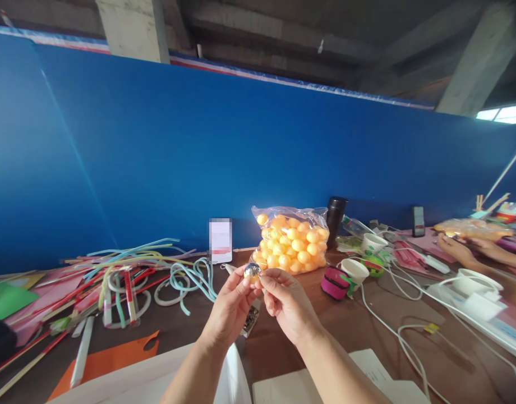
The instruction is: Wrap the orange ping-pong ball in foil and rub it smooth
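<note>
In front of me my left hand (230,306) grips a small round ball (252,271), shiny silver on top and orange-yellow lower down. My right hand (289,303) is closed in a pinch at the ball's right edge; whatever its fingertips hold is too small to make out. Below and partly behind my hands sits a small box (252,320) with dark, shiny bits inside. Just beyond stands a clear plastic bag (291,241) full of orange table tennis balls.
A phone (221,240) leans on the blue partition (241,140). Tubes and sticks (127,280) clutter the left, with orange paper (115,359) nearby. To the right are a black bottle (336,221), a paper cup (354,270), white cables (367,308) and another person's hands (460,249).
</note>
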A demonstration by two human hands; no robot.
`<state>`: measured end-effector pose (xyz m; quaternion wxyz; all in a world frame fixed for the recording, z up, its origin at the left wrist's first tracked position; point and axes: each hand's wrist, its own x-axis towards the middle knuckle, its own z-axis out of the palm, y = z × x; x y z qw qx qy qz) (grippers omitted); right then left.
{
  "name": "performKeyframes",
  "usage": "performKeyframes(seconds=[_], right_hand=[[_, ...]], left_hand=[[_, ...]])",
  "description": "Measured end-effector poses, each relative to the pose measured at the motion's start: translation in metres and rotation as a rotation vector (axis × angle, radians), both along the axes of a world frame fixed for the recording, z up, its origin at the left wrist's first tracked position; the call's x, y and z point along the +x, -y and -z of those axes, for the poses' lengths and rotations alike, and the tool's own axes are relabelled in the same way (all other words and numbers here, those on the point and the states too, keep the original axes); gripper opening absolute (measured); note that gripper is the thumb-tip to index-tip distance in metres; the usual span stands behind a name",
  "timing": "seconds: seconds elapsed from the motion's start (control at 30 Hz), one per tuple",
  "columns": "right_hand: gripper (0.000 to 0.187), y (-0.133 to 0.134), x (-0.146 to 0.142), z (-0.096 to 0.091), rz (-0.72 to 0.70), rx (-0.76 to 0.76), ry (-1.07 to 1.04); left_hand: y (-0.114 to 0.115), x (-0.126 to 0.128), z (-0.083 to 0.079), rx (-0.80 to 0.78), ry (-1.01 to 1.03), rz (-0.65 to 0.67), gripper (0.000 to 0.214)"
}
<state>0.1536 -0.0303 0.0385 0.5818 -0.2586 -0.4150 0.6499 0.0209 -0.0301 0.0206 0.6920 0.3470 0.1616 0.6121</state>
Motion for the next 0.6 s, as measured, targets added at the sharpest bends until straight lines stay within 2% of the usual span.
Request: performKeyframes(seconds=[0.4,0.6], right_hand=[[0.014,-0.0017,0.0020,0.0003,0.001,0.011,0.008],[0.015,-0.0013,0.0026,-0.0001,-0.003,0.012,0.020]], left_hand=[[-0.0006,0.0010,0.0000,0.018,-0.026,-0.045,0.025],[-0.0018,0.0001,0.0029,-0.002,-0.038,-0.054,0.036]])
